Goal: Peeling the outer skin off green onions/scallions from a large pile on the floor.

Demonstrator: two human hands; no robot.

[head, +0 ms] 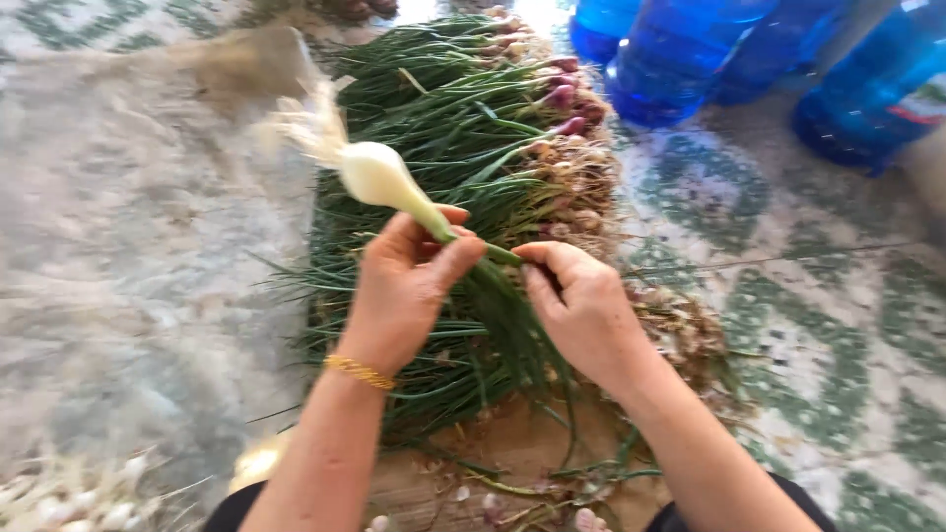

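Soft, even daylight fills the scene, bright enough to show colour well. The strongest light comes from the far edge of the floor [838,325], where a patch at top centre is washed out to white. Shadows are faint and diffuse, with only slight darkening under the two hands. The white onion bulb [379,175] glares a little, its surface nearly blown out, and its roots smear with motion blur. The left side of the floor is streaked and smeared too. The blue bottles [680,59] at the far right look soft, while the green onion pile [463,128] stays fairly sharp
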